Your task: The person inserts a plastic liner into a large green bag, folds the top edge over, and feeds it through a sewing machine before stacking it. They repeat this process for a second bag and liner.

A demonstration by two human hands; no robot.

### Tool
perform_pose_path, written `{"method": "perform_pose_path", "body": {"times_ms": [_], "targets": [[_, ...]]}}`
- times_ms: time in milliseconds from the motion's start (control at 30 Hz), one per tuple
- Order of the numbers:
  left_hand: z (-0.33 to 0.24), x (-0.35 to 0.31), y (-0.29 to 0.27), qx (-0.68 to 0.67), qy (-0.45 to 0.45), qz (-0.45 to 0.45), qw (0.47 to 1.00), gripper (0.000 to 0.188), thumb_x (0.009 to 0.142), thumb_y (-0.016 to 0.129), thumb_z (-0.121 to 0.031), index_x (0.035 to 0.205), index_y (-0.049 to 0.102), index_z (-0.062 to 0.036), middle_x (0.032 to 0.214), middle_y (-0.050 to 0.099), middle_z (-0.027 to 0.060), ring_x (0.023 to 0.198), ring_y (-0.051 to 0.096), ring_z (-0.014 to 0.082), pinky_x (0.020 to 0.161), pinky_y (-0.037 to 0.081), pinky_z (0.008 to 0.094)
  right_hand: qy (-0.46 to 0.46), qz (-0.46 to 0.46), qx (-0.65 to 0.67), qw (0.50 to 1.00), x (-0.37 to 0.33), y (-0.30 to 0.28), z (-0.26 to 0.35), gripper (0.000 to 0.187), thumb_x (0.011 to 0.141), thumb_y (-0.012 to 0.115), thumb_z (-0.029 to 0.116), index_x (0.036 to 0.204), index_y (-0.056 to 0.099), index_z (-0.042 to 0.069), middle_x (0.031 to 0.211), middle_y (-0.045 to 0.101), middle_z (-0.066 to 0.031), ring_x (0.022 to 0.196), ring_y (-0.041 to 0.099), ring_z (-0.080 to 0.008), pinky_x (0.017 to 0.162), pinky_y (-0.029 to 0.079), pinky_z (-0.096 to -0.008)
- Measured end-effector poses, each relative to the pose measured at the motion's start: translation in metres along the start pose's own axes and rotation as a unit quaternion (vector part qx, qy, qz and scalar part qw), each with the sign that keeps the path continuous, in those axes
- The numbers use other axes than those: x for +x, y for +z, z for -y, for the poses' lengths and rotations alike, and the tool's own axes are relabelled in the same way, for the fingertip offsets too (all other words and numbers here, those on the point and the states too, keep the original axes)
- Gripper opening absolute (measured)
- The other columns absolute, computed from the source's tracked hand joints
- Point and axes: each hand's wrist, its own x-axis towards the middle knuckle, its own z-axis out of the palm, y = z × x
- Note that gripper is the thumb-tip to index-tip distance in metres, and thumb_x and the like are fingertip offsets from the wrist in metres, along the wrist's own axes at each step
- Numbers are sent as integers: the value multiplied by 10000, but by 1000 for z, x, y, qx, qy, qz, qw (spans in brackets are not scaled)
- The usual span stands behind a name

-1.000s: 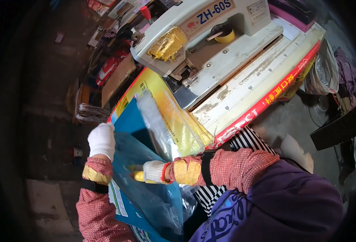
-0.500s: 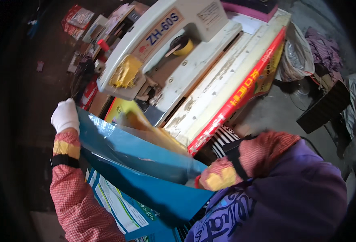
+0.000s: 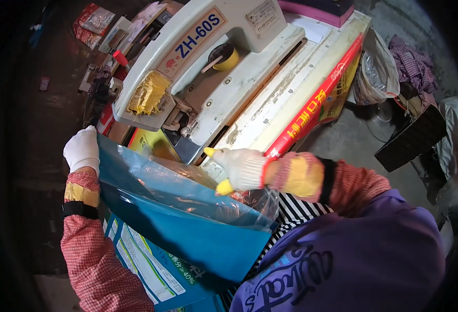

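My left hand [image 3: 82, 151], in a white glove, is closed on the upper left corner of a large blue bag [image 3: 187, 223]. The bag's mouth gapes toward the right, and a clear plastic liner [image 3: 197, 193] shows inside it. Over the liner's right part hovers my right hand [image 3: 242, 169], gloved in white with yellow fingertips. Its thumb and forefinger are spread apart with nothing visible between them. The bag's lower part, printed with white panels, hangs down in front of me.
Beyond the bag stands a pale grey sewing-type machine [image 3: 203, 36] with an overhanging arm. A yellow cup [image 3: 228, 58] rests under that arm. A worn white bench edge with a red strip [image 3: 317, 99] runs to the right. Farther right are a sack [image 3: 377, 73] and a dark box [image 3: 410, 138].
My right hand has come out of the bag's mouth and risen up and left, over the bench's near end. My left hand keeps its hold on the bag's corner.
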Motion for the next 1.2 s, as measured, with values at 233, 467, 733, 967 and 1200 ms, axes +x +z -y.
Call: {"method": "perform_pose_path", "body": {"times_ms": [233,467,733,967,1200], "targets": [[3,-2,6,8,11,-4,1000,168,864,447,-95,944,593,-114,918,652,99,856,645,273,693,523,386,72,60,398,913,-9,10,40,421,774,606,145,1170,484,66,815,628,-104,644,588,-233,582,480,-371],[8,9,-2,-162,-51,65,983,207,888,407,-158,930,582,-55,958,637,150,906,615,320,742,497,394,215,403,314,832,25,51,23,329,739,611,318,929,623,48,779,641,-156,745,629,-302,642,492,-388],[38,80,181,-64,-80,50,994,187,819,502,-146,866,671,-81,967,641,159,863,629,334,729,510,412,16,189,258,947,24,44,99,333,790,546,344,1041,605,133,841,610,-139,796,592,-323,701,470,-411],[-169,-3,131,-233,38,-54,970,185,800,495,-143,956,593,-121,765,628,97,656,634,292,570,503,410,99,133,378,911,-68,13,19,278,858,482,198,1119,570,154,938,620,-169,860,610,-326,736,462,-407],[-162,0,155,-419,140,-252,861,336,774,518,-64,1094,563,-158,986,607,99,819,609,289,697,502,342,457,163,443,754,-88,-11,-1,265,842,634,230,1089,620,136,749,625,2,575,559,-141,516,470,-265]]}}
